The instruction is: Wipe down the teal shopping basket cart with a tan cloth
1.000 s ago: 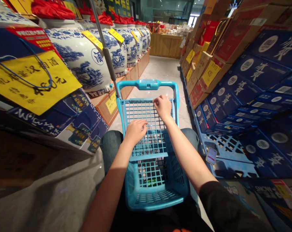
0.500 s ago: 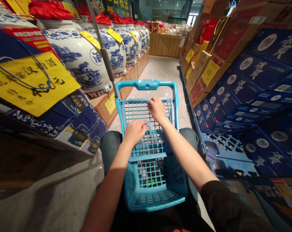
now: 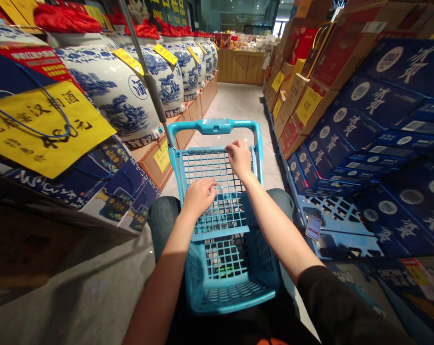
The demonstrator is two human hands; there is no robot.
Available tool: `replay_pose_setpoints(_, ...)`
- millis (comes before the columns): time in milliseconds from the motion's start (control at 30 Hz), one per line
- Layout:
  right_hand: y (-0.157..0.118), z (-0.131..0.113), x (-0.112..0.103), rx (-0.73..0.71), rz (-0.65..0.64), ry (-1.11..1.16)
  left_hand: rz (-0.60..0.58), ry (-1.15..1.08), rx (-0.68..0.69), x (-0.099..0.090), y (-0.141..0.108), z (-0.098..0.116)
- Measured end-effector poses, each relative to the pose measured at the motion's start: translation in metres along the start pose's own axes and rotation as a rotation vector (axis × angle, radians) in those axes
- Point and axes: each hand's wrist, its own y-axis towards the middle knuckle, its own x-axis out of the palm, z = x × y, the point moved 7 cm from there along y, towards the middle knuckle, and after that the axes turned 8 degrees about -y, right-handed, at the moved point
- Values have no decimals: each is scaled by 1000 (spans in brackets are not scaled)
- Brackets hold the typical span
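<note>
1. Your right hand has shifted slightly rightward along the far edge of the basket's mesh since the earlier frame, fingertips on that edge; whether it grips, you cannot tell.
2. Your left hand rests curved on the mesh, nearer you. Clenched or merely resting, you cannot tell.
3. A blue plastic shopping basket sits between your denim-clad knees, its handle pointing down the aisle.
4. To the right, a phone with a blurred screen lies on a blue plastic pallet.
5. At left, a yellow sign carries handwritten Chinese and a price ending in 元, partly crossed by a blue cord.
6. Blue-and-white porcelain jars, topped with red cloth, line the left side; the nearest shows 酒 in a circle.
7. At right, dark blue cartons bear white brush lettering, and a yellow tag reads 430.
8. Farthest off, a wooden counter closes the aisle.
</note>
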Motion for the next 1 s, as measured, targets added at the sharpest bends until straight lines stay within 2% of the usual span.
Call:
replay_pose_setpoints(67, -2, -18, 9, -81, -54, -3, 5, 2, 1, 0, 0, 0)
replay_pose_setpoints(133, 0, -21, 10, -87, -68, -11, 6, 3, 2, -1, -1, -1)
replay_pose_setpoints(300, 6, 11, -5, 41, 8, 10, 10, -4, 10, 0, -1, -1)
replay_pose_setpoints(367, 4, 10, -7, 31, 28, 21, 10, -5, 12, 1, -1, -1)
replay_pose_setpoints(433, 0, -7, -2, -47, -3, 20, 9, 1, 10, 1, 0, -1)
replay_pose_setpoints(567, -10, -55, 13, -304, -152, -13, -2, 26, 0, 1, 0, -1)
replay_pose_setpoints(667, -10, -61, 10, -388, -194, 28, -5, 22, 2, 1, -1, 0)
replay_pose_setpoints(733, -5, -47, 2, -344, -169, 28, 0, 14, 4, 0, -1, 0)
replay_pose_setpoints(867, 1, -11, -14, -118, -79, -119, 2, 8, -4, 0, -1, -1)
replay_pose_setpoints(933, 0, -5, -16, -56, -80, -175, 3, 6, -5, 0, -1, 0)
replay_pose_setpoints(1000, -3, -13, -13, -82, -109, -194, 3, 7, -5, 0, -1, 0)
